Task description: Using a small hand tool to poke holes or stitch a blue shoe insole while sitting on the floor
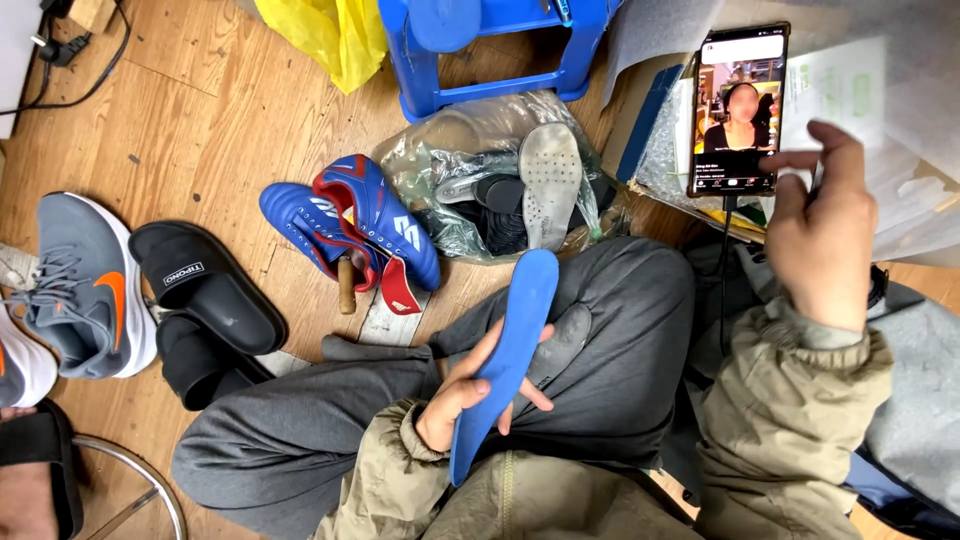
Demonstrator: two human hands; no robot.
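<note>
Held low in the middle of the frame, a blue insole point(510, 350) is gripped by the left hand point(462, 390), fingers curled around its lower half, over a grey trouser leg point(620, 330). At the left edge a grey sneaker point(85, 285) and black slides point(205, 290) are set on the wooden floor point(200, 130). Blue football boots point(350, 225) are laid just beside a clear plastic bag of insoles point(500, 190). At upper right, a propped smartphone point(738, 110) is touched by the right hand point(820, 235), forefinger extended, nothing gripped.
</note>
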